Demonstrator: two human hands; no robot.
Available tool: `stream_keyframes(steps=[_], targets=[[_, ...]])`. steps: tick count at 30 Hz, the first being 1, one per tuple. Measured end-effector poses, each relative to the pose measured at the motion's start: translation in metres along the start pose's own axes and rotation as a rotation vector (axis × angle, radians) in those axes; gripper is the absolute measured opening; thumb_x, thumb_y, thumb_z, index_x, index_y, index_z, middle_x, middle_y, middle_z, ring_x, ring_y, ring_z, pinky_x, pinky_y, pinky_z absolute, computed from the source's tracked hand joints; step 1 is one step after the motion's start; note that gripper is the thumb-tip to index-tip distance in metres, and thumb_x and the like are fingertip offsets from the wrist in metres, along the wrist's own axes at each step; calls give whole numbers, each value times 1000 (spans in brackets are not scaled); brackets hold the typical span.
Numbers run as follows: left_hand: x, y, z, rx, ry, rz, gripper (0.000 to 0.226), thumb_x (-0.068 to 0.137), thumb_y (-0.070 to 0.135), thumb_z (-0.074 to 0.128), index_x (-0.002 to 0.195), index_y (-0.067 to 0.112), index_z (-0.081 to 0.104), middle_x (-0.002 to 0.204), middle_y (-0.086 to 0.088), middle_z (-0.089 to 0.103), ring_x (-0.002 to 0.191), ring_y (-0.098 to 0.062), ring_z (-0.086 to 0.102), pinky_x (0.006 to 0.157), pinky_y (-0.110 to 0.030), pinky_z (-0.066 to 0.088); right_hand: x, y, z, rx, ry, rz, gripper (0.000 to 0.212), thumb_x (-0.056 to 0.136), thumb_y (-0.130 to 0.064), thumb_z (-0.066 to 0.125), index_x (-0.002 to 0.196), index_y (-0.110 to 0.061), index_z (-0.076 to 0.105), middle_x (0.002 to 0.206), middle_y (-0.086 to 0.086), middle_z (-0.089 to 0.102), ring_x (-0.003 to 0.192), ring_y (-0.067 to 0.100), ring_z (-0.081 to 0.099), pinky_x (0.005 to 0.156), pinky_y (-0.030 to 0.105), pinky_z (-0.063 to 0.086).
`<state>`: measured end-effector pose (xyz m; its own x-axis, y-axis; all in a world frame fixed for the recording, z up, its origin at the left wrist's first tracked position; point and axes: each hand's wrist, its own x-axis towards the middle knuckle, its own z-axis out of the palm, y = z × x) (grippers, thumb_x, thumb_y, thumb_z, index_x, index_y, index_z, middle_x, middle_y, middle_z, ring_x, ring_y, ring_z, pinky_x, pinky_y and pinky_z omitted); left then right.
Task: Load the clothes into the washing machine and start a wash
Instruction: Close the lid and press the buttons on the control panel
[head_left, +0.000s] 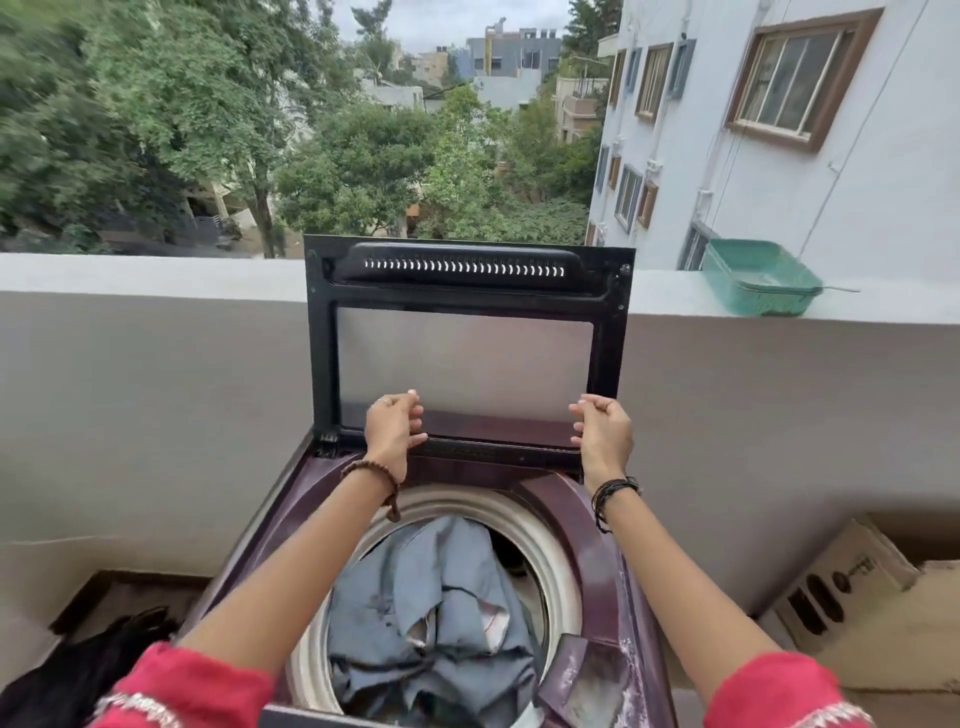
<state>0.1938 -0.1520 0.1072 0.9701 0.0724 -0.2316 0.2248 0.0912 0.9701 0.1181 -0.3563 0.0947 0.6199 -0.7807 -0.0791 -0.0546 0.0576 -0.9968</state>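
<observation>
The top-loading washing machine (582, 525) sits at 6 o'clock against the balcony wall (156, 389), its lid (467, 332) raised upright at the centre, and the grey-blue clothes (431, 618) lie heaped in the open drum (550, 540). The left hand (393, 426) at 7 o'clock of the lid and the right hand (605, 431) at 5 o'clock reach up in front of its lower edge, fingers loosely curled with thumb near fingertips; I cannot tell whether they pinch the rim or merely hover by it. A green tub (758, 278) stands on the ledge at 2 o'clock, a cardboard box (852, 597) at 4 o'clock, dark cloth (88, 670) at 8 o'clock
</observation>
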Motion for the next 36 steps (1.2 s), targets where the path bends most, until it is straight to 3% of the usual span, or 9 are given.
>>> stream_keyframes(steps=[3, 7, 10, 13, 16, 20, 25, 32, 36], targets=[[30, 15, -32, 36, 77, 31, 15, 96, 25, 49, 84, 17, 50, 88, -2, 51, 70, -11, 48, 62, -28, 46, 5, -9, 17, -46, 18, -47, 12, 88, -17, 58, 97, -15, 66, 83, -2, 63, 74, 12, 56, 78, 38, 52], [65, 42, -58, -58, 73, 50, 17, 95, 32, 50, 99, 16, 45, 92, -3, 49, 79, -14, 49, 68, -32, 47, 18, -28, 35, -14, 39, -94, 13, 90, -19, 56, 100, -14, 63, 88, -1, 63, 79, 17, 58, 70, 31, 50], [88, 69, -64, 347, 200, 460, 49, 90, 28, 59, 132, 8, 41, 134, -13, 43, 125, -25, 41, 105, -35, 33, 27, -50, 49, -292, 59, -387, 23, 91, -19, 56, 113, -11, 59, 111, 5, 61, 91, 16, 57, 77, 25, 43], [101, 100, -54, 823, 138, 900, 66, 88, 27, 62, 143, 11, 30, 150, -15, 26, 139, -30, 25, 115, -39, 20, 31, -75, 63, -550, 73, -756, 29, 89, -13, 59, 117, -8, 56, 116, 9, 57, 98, 20, 56, 77, 23, 43], [116, 120, -36, 1159, 48, 1115, 73, 88, 30, 61, 148, 17, 22, 155, -13, 17, 142, -32, 17, 117, -44, 15, 35, -92, 78, -771, 80, -1026, 37, 87, -12, 58, 123, -7, 54, 123, 10, 55, 109, 25, 53, 92, 32, 45], [136, 131, -7, 1442, -75, 1138, 78, 90, 36, 57, 150, 25, 9, 158, -5, 12, 146, -25, 7, 118, -46, 6, 47, -107, 99, -1070, -57, -1078, 54, 90, -17, 53, 141, -9, 37, 149, 8, 35, 138, 23, 31, 115, 36, 25], [156, 131, 12, 1477, -117, 1011, 82, 88, 38, 58, 151, 24, 6, 157, -5, 13, 147, -24, 5, 117, -50, 1, 69, -112, 115, -1307, -158, -996, 65, 92, -17, 49, 149, -10, 20, 157, 6, 18, 146, 20, 13, 120, 39, 10], [156, 138, 26, 1455, -36, 1031, 84, 80, 40, 65, 147, 15, 21, 143, -7, 32, 136, -29, 25, 117, -55, 6, 77, -109, 123, -1307, -106, -973, 71, 85, -14, 54, 148, -11, 22, 153, 5, 28, 141, 20, 25, 117, 37, 23], [143, 142, 28, 1474, -3, 978, 74, 85, 48, 58, 144, 16, 28, 142, -5, 34, 135, -29, 27, 114, -59, 6, 70, -118, 126, -1279, -63, -977, 65, 84, -21, 57, 143, -10, 32, 141, 4, 42, 127, 21, 41, 100, 34, 39]])
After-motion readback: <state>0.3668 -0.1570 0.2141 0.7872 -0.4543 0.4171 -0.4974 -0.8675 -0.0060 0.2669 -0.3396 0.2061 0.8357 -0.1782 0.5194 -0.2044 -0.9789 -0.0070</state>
